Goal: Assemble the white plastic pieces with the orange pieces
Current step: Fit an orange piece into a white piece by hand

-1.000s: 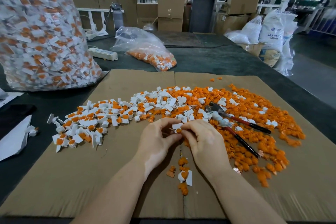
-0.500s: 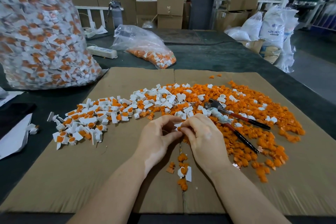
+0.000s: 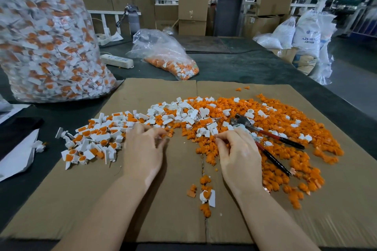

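The person's two hands rest apart on a flattened cardboard sheet [image 3: 155, 199] spread over a dark table [image 3: 255, 65]. The left hand [image 3: 142, 149] lies palm down with its fingers loosely bent, the tips at the near edge of a heap of assembled white-and-orange pieces [image 3: 91, 140] that spreads away to its left; motion blur hides whether anything is pinched there, so I cannot tell whether it grips a piece. The right hand [image 3: 240, 155] is curled, thumb and forefinger drawn together at the edge of the loose orange pieces [image 3: 285, 132], which fan out beyond and to the right of it; whether a piece sits between those fingertips I cannot make out. Loose white pieces [image 3: 183, 112] are piled just beyond the gap between the hands. Pliers [image 3: 271, 136] with red-and-black handles lie on the orange spread, just right of the right hand. Nearer the person, between the forearms, a few orange bits and one white piece [image 3: 207, 195] lie along the cardboard's seam. Far beyond the left hand stands a big clear bag of finished pieces [image 3: 44, 36]; a smaller bag [image 3: 167, 57] and a power strip [image 3: 117, 60] lie farther back.
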